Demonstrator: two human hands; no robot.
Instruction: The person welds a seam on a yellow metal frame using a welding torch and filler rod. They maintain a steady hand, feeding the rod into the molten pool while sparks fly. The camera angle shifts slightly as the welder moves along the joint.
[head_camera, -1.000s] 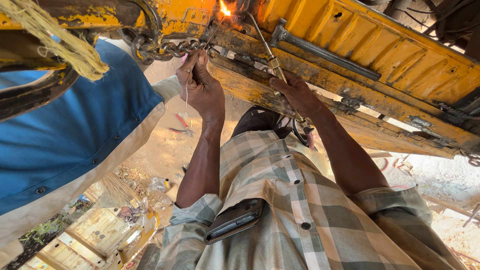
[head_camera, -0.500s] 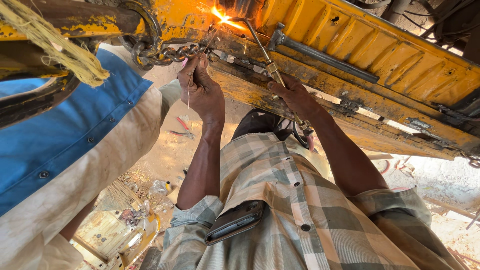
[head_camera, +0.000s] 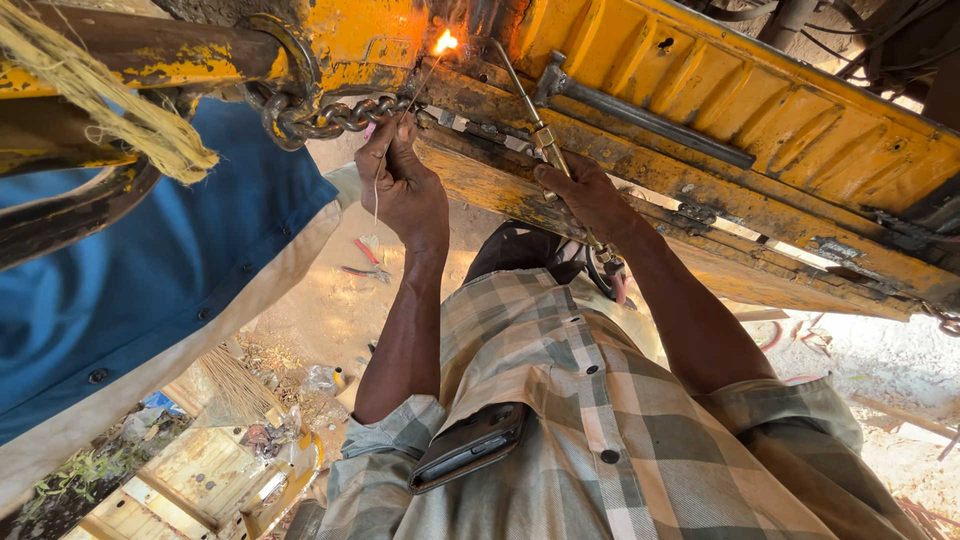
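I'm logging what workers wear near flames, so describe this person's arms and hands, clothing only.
Both hands are bare: no gloves on the left hand or the right hand, and no watch or rings that I can see. The forearms are uncovered. The sleeves of a checked shirt, in pale green, grey and cream, are rolled up to about the elbows. The shirt has buttons down the front.

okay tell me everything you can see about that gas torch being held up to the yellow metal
The torch is a slim brass-coloured tube with a thicker fitting partway along and a bent tip. It slants up and left, ending in a small bright orange flame against the worn yellow metal frame. The right hand grips its lower part. The left hand holds a thin wire rod beside it, its upper end near the flame.
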